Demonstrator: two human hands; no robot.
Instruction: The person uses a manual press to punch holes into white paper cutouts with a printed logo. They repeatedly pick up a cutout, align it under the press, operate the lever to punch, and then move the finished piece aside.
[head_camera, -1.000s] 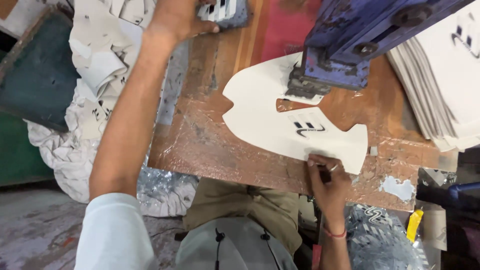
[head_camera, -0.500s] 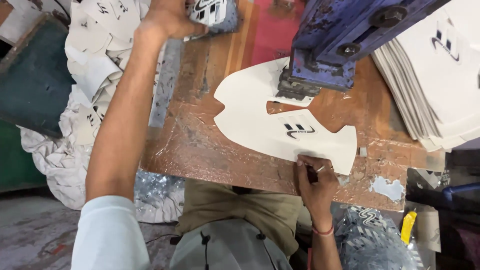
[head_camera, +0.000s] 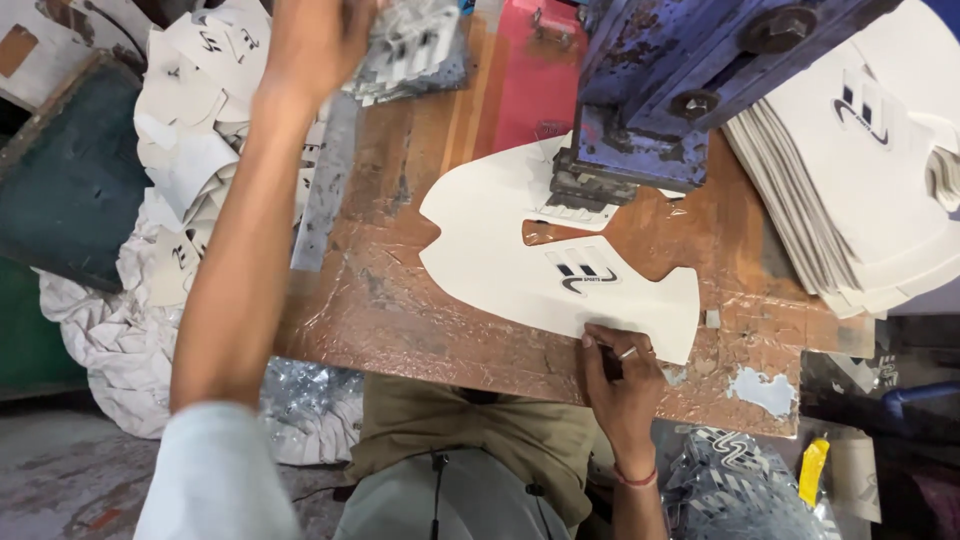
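A white cut-out sheet (head_camera: 500, 255) with a dark printed mark lies flat on the brown work board (head_camera: 400, 310), its far edge under the blue press head (head_camera: 640, 110). My right hand (head_camera: 620, 375) pinches the sheet's near edge at the board's front. My left hand (head_camera: 315, 35) is stretched out to the far left of the board and grips a grey patterned piece (head_camera: 410, 50) by its left side.
A tall stack of white printed sheets (head_camera: 870, 170) sits at the right of the press. A heap of white cut pieces (head_camera: 190, 170) lies at the left over crumpled cloth. A pink-red block (head_camera: 530, 80) stands behind the board. A yellow item (head_camera: 812, 470) lies low right.
The view has shifted slightly. My left hand stays on the grey piece at the far left. My right hand keeps its pinch on the sheet's near edge.
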